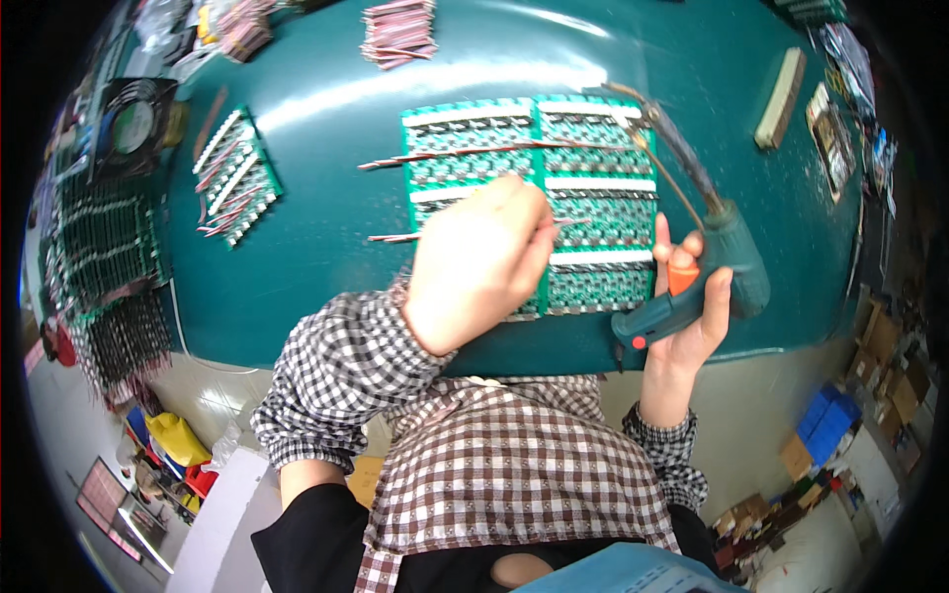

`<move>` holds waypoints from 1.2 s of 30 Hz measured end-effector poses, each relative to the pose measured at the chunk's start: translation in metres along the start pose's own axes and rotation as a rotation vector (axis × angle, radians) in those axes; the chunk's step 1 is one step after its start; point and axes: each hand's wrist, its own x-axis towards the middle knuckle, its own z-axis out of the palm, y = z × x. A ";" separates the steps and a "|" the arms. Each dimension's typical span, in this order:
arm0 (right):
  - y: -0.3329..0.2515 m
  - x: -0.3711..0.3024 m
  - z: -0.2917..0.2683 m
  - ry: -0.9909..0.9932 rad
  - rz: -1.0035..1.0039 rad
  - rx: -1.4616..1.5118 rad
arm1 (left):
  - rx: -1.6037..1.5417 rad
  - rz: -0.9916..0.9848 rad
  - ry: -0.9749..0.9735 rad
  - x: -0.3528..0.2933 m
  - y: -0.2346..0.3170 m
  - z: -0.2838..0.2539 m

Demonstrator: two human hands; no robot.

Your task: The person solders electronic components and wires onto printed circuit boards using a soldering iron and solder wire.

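Observation:
My left hand (479,262) is closed in a pinch over the middle of a panel of green circuit boards (601,237). From its fingertips a thin reddish wire (570,220) sticks out to the right, and a wire end (390,237) shows on the hand's left. My right hand (695,331) grips a dark green soldering gun (739,262) with an orange trigger (681,278). The gun's long metal barrel slants up and left, its tip by the panel's upper right corner. Another red and white wire strand (445,154) lies across the upper boards. The left hand hides part of the panel.
Left of the panel lies a smaller board group with wires (237,178). A wire bundle (397,33) rests at the far edge. Stacked boards (109,247) crowd the left side. A pale bar (781,99) and a small tray (830,138) lie at the right.

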 end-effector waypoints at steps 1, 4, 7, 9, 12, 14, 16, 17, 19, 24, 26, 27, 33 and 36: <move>0.000 -0.002 0.002 -0.007 0.003 -0.003 | -0.046 -0.051 -0.018 -0.001 0.001 0.001; 0.002 -0.005 0.007 -0.002 -0.016 -0.053 | -0.007 -0.078 -0.024 -0.004 0.003 -0.002; -0.001 -0.004 0.013 -0.015 -0.017 -0.092 | -0.002 -0.095 0.008 -0.006 0.006 -0.005; -0.001 -0.005 0.015 -0.009 -0.030 -0.101 | 0.002 -0.113 -0.021 -0.007 0.006 -0.009; -0.006 -0.006 0.014 0.037 -0.042 -0.088 | -0.067 -0.074 0.119 -0.006 0.003 -0.032; -0.013 -0.005 0.009 0.055 -0.035 -0.076 | 0.121 0.011 0.251 0.014 -0.014 -0.057; -0.016 -0.003 0.005 0.079 -0.053 -0.036 | 0.208 -0.002 0.304 0.040 -0.041 -0.068; -0.019 -0.003 0.006 0.098 -0.037 -0.013 | 0.286 0.116 0.373 0.053 -0.063 -0.070; -0.021 -0.003 0.005 0.104 -0.021 0.025 | 0.405 0.129 0.335 0.066 -0.094 -0.073; -0.028 -0.012 -0.001 0.119 -0.071 0.002 | 0.420 0.149 0.292 0.069 -0.107 -0.067; -0.029 -0.013 -0.007 0.153 -0.060 0.014 | 0.442 0.172 0.330 0.069 -0.102 -0.066; -0.030 -0.011 -0.009 0.149 -0.064 0.015 | 0.463 0.164 0.316 0.070 -0.104 -0.063; -0.031 -0.011 -0.012 0.129 -0.062 0.035 | 0.498 0.184 0.311 0.071 -0.107 -0.065; -0.033 -0.012 -0.016 0.138 -0.070 0.043 | 0.418 0.177 0.332 0.073 -0.102 -0.065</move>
